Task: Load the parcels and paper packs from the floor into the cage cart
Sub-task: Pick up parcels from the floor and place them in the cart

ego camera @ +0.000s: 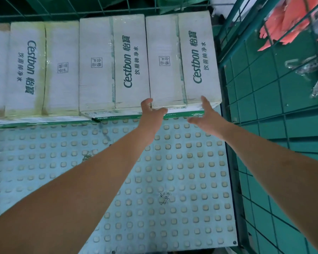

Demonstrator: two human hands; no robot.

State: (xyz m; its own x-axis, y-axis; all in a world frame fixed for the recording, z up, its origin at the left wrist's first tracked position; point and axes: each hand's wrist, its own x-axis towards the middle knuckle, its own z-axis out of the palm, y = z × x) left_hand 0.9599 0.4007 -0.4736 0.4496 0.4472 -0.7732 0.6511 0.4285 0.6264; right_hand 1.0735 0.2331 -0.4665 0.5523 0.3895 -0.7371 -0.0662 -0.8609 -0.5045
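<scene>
Inside the cage cart (233,43), both hands' grips, left hand (151,114) and right hand (204,116), spread loose at the rightmost box (182,57).

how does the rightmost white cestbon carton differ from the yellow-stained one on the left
The rightmost white Cestbon carton looks clean; the yellow-stained Cestbon carton has yellowish edges. The rightmost's logo reads the opposite way round from the stained one's. Both hands reach at the rightmost; none near the stained one. Both lie flat in the same row, taped along the middle.

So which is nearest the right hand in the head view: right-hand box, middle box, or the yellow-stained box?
From the right hand:
1. Right-hand box, at its fingers.
2. Middle box, one over to the left.
3. Yellow-stained box, far left.
</scene>
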